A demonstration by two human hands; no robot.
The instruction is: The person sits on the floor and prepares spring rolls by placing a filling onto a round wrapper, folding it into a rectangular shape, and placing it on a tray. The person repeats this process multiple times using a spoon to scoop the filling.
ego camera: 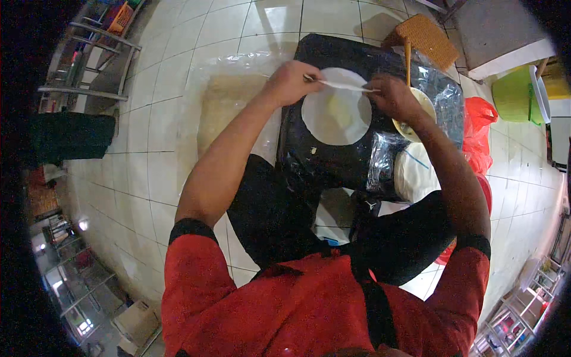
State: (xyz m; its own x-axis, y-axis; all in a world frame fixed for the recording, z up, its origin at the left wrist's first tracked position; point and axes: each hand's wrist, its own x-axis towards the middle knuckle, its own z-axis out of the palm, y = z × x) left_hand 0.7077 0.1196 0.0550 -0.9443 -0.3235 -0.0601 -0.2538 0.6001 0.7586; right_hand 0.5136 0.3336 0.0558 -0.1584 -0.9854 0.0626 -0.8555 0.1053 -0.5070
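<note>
My left hand [292,82] and my right hand [392,96] pinch opposite ends of a thin white sheet [343,85], seen almost edge-on and stretched between them. Beneath it, a round white sheet [319,120] lies flat on a low black surface [330,165]. A pale yellow patch [339,109] marks its middle. Close to my right hand is a bowl [424,100] of yellowish contents, partly covered by my forearm. A wooden handle [407,62] rises from it. Nearer to me lies a stack of round white sheets [415,176] beside clear plastic wrap [380,160].
Left of the black surface lies a tan board [223,111] with clear plastic around it. A woven brown stool [426,38] stands at the far right. Beyond my right arm are a red plastic bag [477,134] and a green bucket [513,96]. Metal racks [84,91] line the left.
</note>
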